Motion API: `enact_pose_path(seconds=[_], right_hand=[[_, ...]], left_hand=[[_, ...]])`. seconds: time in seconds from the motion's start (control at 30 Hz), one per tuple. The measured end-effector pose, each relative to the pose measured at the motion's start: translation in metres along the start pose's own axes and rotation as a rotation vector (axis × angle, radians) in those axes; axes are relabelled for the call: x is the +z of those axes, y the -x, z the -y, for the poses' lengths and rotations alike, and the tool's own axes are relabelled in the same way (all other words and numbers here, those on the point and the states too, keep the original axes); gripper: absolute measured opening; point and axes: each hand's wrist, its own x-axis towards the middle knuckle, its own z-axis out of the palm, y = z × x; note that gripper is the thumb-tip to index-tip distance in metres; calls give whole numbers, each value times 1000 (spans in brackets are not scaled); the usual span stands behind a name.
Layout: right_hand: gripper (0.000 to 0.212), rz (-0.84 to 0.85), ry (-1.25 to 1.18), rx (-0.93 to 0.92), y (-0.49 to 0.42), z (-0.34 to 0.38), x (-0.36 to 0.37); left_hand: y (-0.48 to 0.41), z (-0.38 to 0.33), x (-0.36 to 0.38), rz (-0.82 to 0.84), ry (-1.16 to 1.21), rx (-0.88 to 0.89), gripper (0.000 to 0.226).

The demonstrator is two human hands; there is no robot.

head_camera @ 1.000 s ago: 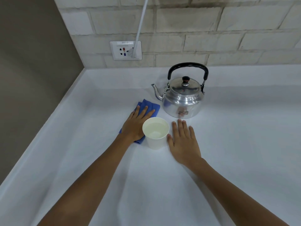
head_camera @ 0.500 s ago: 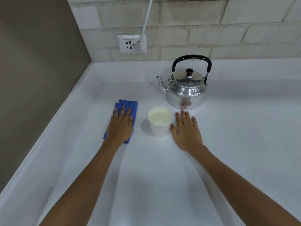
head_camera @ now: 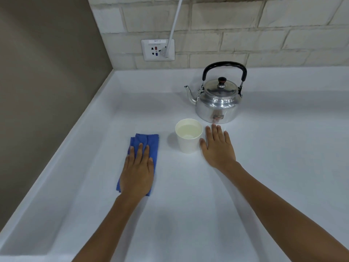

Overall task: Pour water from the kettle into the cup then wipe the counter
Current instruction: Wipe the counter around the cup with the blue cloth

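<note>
Cup [head_camera: 189, 136] is filled, kettle [head_camera: 217, 104] set down; wiping underway: cloth [head_camera: 149, 142] is pressed flat by left hand [head_camera: 137, 172], right hand [head_camera: 218, 146] laid open, empty.

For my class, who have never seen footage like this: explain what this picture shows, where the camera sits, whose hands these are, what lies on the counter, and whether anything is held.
There is no machine here. A person wears a wide-angle camera on the head, looking forward and down, so both bare arms reach into the picture from below. On the white counter stand a metal kettle with a black handle and, in front of it, a paper cup with water in it. The left hand lies flat on a folded blue cloth, pressing it to the counter as for wiping. The right hand rests open beside the cup, gripping nothing. A wall socket with a white cable is behind.
</note>
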Motion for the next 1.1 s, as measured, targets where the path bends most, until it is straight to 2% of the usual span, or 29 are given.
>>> enact_pose_path(seconds=[0.17,0.23,0.33,0.43,0.5,0.6,0.83,0.9,1.0,1.1], right_hand=[[59,-2,5,-5,-1,-1,-1],[59,5,1,-10,0,-2,-1],[60,9,-11,-16,0,-3,-2],[60,17,-15,-9,1,-1,-3],[60,22,-12,-6,1,-1,-2],[60,15,-17,-4,-1,-2,0],[56,16,-99,-5,1,-1,-9],[50,-81,-287,35,10,2,-22],[37,-369,-571,114,44,15,-44],[32,-353,-570,8,97,46,-52]], left_hand=[[39,-41,6,-69,6,136,50],[40,-31,6,-13,13,171,50],[35,-3,-1,7,-20,125,55],[37,-5,-7,15,-42,39,76],[46,-21,-7,21,-41,-2,72],[63,-44,-9,-11,-32,42,60],[93,-95,-2,97,4,149,63],[92,-99,-9,107,66,174,61],[64,-76,-11,35,317,212,47],[27,-43,-17,-36,382,140,45]])
